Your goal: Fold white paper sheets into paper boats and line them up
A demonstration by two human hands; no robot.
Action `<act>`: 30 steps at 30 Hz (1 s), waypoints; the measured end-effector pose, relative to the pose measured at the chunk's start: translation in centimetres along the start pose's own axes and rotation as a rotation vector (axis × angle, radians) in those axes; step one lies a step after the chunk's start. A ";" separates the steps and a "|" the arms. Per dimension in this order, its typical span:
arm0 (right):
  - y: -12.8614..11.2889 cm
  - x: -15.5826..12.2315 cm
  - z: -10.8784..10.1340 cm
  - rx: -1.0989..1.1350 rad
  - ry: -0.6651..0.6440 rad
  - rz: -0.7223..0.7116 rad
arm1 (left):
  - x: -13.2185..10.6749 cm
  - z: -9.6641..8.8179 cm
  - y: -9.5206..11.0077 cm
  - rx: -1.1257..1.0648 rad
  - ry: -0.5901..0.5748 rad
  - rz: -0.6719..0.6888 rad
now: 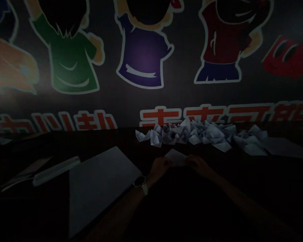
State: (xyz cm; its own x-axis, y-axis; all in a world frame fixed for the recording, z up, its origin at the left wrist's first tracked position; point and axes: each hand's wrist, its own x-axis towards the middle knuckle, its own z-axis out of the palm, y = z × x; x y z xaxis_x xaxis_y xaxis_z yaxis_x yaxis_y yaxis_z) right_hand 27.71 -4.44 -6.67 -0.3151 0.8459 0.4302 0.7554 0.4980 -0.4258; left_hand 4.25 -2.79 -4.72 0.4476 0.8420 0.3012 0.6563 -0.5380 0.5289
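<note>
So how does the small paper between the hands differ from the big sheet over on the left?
The small paper shows far less surface than the big sheet. The left hand and right hand hold the small paper by its sides, while neither hand is on the big sheet. The small paper is near the folded paper pile; the big sheet is farther left. Both look pale in the dim light.

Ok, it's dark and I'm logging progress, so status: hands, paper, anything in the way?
Left hand, right hand: holding small white paper at opposite sides. Too dark for fine detail. Folded-paper pile just beyond, not in the way.
</note>
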 end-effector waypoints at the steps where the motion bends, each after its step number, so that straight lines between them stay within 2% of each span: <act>1: 0.0 0.1 0.0 -0.026 0.009 0.045 | 0.1 0.1 0.0 -0.003 0.018 -0.005; 4: -0.2 0.1 -0.1 -0.113 0.025 0.182 | 0.4 0.5 0.0 0.043 0.077 -0.020; 8: -1.0 -0.1 -0.1 -0.223 0.042 0.270 | 0.7 0.6 -0.1 0.074 0.071 -0.059; 24: -1.7 0.1 0.1 -0.405 0.005 0.241 | 0.4 0.4 0.0 0.107 0.043 -0.052; 28: -2.6 -0.1 -0.7 -0.519 0.061 0.208 | 0.4 0.3 0.2 0.140 0.038 -0.049; 30: -3.4 -0.2 -0.8 -0.586 0.109 0.119 | 0.3 0.2 0.4 0.163 0.032 -0.046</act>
State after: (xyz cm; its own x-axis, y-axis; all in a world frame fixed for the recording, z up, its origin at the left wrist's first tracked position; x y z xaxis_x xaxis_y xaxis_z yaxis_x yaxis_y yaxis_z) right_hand 25.67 -6.40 -4.71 -0.1722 0.8495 0.4987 0.9821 0.1871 0.0204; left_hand 4.77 -2.73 -4.60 0.3970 0.8652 0.3062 0.7668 -0.4960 0.4073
